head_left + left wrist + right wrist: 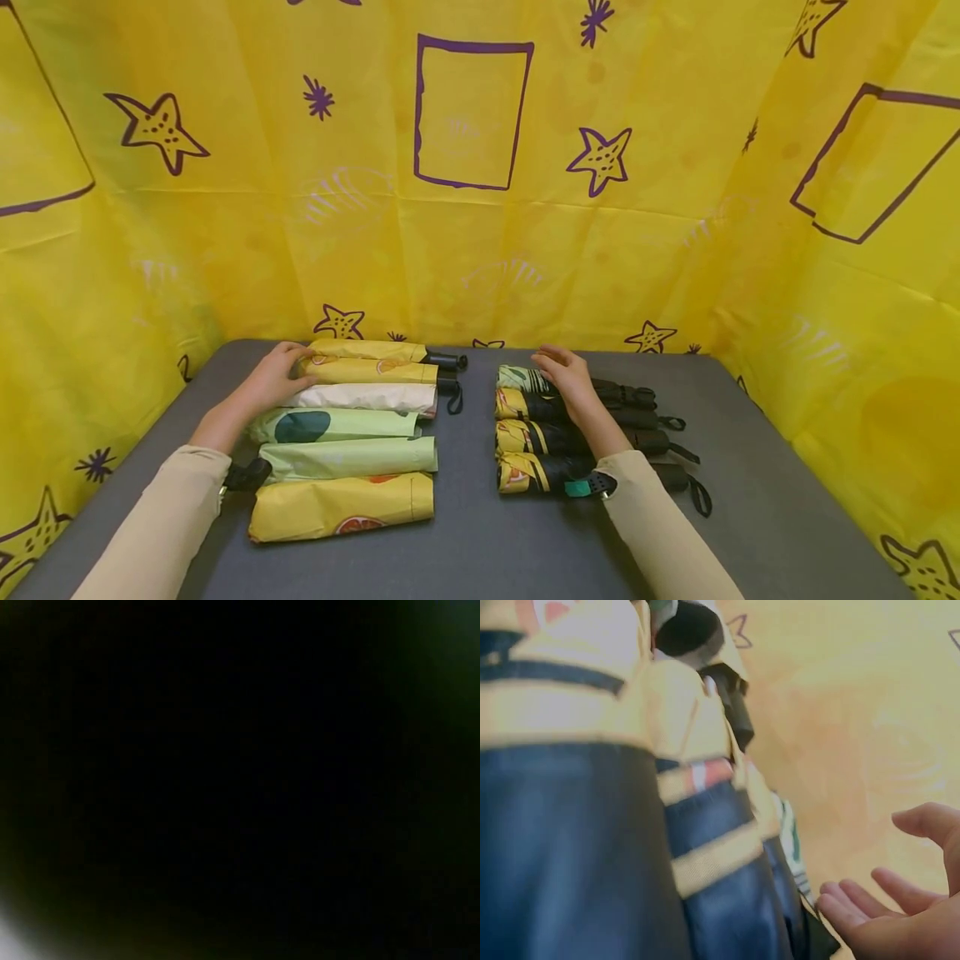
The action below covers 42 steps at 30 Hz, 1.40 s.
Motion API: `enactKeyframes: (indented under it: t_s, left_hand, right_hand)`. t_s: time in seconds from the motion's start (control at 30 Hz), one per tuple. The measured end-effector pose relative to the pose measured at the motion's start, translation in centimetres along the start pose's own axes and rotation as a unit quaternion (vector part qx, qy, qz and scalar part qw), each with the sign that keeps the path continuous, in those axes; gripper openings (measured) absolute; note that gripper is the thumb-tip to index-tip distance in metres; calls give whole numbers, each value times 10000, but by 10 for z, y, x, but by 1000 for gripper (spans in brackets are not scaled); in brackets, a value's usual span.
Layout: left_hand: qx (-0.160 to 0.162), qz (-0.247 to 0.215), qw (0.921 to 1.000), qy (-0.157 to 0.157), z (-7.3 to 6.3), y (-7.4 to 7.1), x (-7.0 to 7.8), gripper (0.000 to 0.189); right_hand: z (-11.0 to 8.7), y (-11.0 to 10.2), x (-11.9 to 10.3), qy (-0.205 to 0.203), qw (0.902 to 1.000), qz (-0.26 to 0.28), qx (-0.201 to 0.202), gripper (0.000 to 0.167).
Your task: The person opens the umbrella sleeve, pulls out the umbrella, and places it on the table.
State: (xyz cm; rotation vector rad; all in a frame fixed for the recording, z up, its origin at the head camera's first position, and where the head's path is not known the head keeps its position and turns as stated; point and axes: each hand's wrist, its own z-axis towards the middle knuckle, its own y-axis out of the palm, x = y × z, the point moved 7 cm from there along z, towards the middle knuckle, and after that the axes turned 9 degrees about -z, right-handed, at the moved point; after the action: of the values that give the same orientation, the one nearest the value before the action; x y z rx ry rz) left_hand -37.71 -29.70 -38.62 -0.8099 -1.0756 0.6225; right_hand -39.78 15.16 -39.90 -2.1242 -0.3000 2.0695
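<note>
My left hand (272, 380) is at the left ends of two yellow folded umbrellas, the farthest umbrella (367, 350) and one with orange-slice prints (367, 371). Its thumb is spread from the fingers, with the fingertips right at the fabric. A white fabric-covered roll (367, 397) lies just nearer. Over the far end of the right row, my right hand (567, 379) hovers near a green-and-black folded umbrella (522, 379). In the right wrist view, its loosely bent fingers (881, 900) hold nothing. The left wrist view is almost wholly black.
Nearer in the left row lie green rolls (348, 458) and a yellow roll (341, 508). Several yellow-and-black umbrellas (525, 472) fill the right row, their black handles and wrist loops (699, 497) pointing right. Yellow printed cloth (480, 250) encloses the grey table (465, 550).
</note>
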Motion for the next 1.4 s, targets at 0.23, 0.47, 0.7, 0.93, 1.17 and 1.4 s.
enactKeyframes:
  t_s: [0.23, 0.47, 0.7, 0.93, 1.17, 1.4]
  left_hand:
    - [170, -53, 9998, 113, 0, -1, 2, 48]
    - [371, -214, 9987, 274, -1, -2, 0, 39]
    - [169, -160, 9997, 11, 2, 0, -3, 37]
    - [132, -95, 9999, -42, 4, 1, -6, 37]
    - [140, -123, 9998, -52, 4, 2, -7, 34]
    - [128, -126, 9998, -106, 4, 1, -5, 35]
  right_hand:
    - [0, 21, -2, -130, 9999, 39, -20, 45]
    - [-3, 43, -8, -125, 9998, 99, -93, 45]
    - [-7, 62, -11, -172, 9997, -37, -159, 43]
    - [-10, 84, -15, -219, 9989, 13, -414, 44]
    - [-8, 104, -13, -47, 9971, 108, -747, 51]
    - [-12, 115, -7, 136, 9969, -317, -708, 57]
